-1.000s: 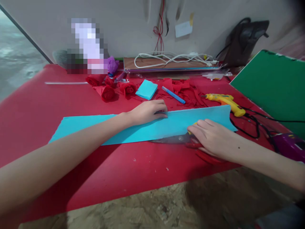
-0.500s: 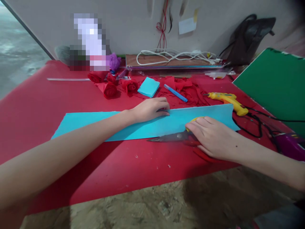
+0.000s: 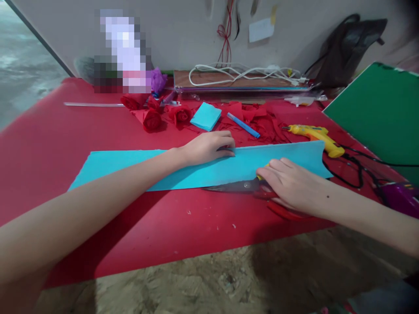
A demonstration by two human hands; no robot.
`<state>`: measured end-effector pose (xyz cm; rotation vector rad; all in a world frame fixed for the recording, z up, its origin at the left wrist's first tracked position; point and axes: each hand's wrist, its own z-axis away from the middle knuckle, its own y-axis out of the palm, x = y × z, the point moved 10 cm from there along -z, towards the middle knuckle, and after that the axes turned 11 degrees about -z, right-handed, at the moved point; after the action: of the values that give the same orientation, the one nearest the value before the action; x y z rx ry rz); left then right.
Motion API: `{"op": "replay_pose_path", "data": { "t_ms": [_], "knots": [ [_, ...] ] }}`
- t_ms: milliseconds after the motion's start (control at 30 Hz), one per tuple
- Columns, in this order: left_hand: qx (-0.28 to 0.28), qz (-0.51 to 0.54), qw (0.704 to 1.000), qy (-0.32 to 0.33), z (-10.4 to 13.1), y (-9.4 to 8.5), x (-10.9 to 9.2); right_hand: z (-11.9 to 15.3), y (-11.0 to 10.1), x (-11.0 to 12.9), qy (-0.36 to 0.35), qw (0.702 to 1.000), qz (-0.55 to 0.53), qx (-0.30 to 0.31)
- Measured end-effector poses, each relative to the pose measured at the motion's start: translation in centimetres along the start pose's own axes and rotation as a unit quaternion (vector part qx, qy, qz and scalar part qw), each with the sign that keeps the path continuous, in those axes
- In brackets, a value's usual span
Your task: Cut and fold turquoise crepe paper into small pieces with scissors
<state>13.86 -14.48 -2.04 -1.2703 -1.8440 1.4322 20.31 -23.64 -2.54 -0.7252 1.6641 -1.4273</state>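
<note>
A long folded strip of light-blue paper lies across the red-covered table. My left hand rests on its middle, fingers bent down and thumb close to them, holding the paper at the far edge. My right hand is wrapped round the handles of a pair of scissors, which have yellow and red grips. The scissors point left along the strip's near edge. Their blades look closed together, and the paper's edge seems to cover part of them. Most of the handles are hidden by my fingers.
Behind the strip lie red paper roses, a small blue paper stack, a blue pen and red scraps. A yellow glue gun and its black cord are at right, beside a green board.
The scissors have shifted slightly toward the strip, and the near edge now seems to overlap the blades. My left hand stays on the paper. The view has tilted a little.
</note>
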Motion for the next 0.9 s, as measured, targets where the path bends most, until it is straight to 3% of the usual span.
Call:
{"op": "replay_pose_path", "data": {
  "t_ms": [533, 900],
  "knots": [
    [-0.014, 0.003, 1.000, 0.004, 0.1, -0.1, -0.1, -1.2, -0.5, 1.1, 0.002, 1.000, 0.026, 0.014],
    [-0.012, 0.004, 1.000, 0.002, 0.0, -0.2, -0.2, -1.1, -1.3, 1.9, -0.023, 0.998, 0.047, -0.047]
  ]
}}
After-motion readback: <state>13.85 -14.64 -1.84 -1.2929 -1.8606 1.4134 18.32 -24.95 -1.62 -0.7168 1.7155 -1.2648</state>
